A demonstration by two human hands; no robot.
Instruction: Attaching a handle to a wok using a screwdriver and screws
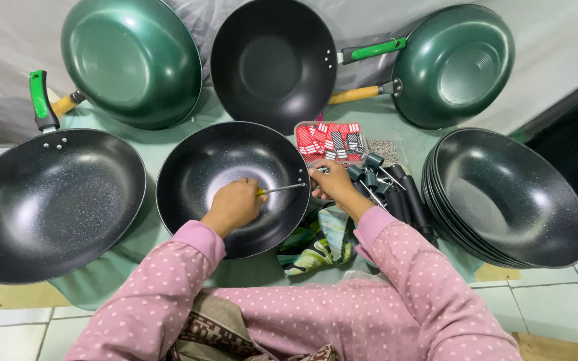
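Woks fill most of what I see from the head camera, laid out on a green cloth [168, 144] over a pale tiled floor. At the near left lies a big speckled black wok [48, 204] with a green-and-black handle [40, 100] pointing away. On the right sits a nested stack of black woks [513, 197]. Along the far side, propped against a grey sheet, I count three more: a green wok [132, 60] at far left showing its underside, a black wok [272, 60] in the middle with a green handle, and another green wok [453, 63] at far right with a wooden handle. In the centre, nearest me, is the black wok [229, 184] being worked on. My left hand [235, 204] rests inside its bowl, closed around the yellow grip of a screwdriver [282, 189] whose thin metal shaft points right toward the rim. My right hand [332, 180] sits at that right rim, fingers curled tight there; I cannot tell what they pinch. Just right of it lie several black handles [403, 197] with grey-green end caps, touching one another. Beyond the hand is a clear box [329, 140] of small red and black packets. Near the wok's right edge a folded green patterned cloth [316, 244] lies crumpled.
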